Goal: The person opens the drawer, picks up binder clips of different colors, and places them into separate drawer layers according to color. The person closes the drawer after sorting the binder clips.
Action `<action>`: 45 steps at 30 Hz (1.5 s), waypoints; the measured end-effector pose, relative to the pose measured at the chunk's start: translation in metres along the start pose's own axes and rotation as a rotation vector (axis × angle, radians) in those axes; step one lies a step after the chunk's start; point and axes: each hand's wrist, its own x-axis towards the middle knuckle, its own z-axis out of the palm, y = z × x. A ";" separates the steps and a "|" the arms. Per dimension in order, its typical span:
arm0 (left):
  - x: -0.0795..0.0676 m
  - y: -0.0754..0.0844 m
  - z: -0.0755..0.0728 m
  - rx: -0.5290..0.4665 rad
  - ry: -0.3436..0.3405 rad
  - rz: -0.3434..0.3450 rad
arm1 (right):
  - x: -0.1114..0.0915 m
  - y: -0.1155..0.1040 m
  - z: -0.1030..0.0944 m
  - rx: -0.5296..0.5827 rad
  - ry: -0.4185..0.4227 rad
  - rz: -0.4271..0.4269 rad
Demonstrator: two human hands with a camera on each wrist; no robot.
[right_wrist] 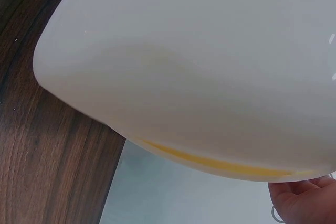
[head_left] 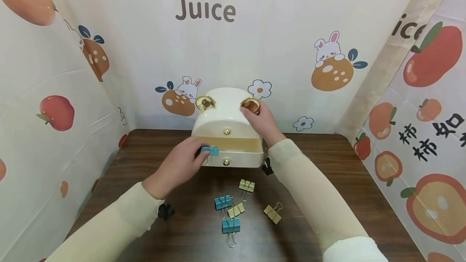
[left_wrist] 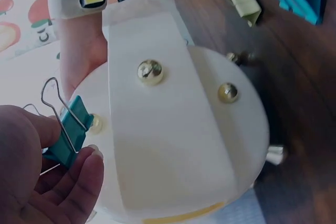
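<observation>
Pinching teal clip (head_left: 214, 150) btwn L fingers (left_wrist: 86, 179) nr drawer (head_left: 247, 159); R fingers (head_left: 263, 108) gripping gold ear (head_left: 250, 104).

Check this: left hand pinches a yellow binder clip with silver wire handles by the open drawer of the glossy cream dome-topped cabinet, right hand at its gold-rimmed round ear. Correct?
Wrong on colour: the left hand pinches a teal binder clip with silver wire handles, plain in the left wrist view. The rest stands.
</observation>
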 end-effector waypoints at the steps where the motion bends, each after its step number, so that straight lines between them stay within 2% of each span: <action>1: 0.002 0.001 -0.002 0.009 0.006 0.000 | 0.000 0.000 0.000 -0.001 -0.001 0.001; 8: 0.016 0.002 -0.006 0.053 0.024 -0.002 | 0.000 0.000 0.000 0.005 0.001 -0.005; 14: 0.026 -0.001 -0.001 0.105 0.007 0.007 | 0.000 0.001 -0.001 0.009 -0.003 -0.003; 22: 0.035 -0.007 0.007 0.197 -0.006 0.059 | 0.000 0.002 -0.001 0.005 -0.005 -0.013; 32: 0.040 -0.008 0.009 0.289 -0.045 0.040 | -0.001 0.001 -0.001 0.007 -0.009 -0.009; 39: 0.043 -0.011 0.011 0.258 -0.077 -0.011 | -0.001 0.001 0.000 0.012 -0.005 -0.001; 45: 0.046 -0.011 0.012 0.268 -0.091 -0.035 | -0.002 -0.001 0.000 0.011 -0.007 0.011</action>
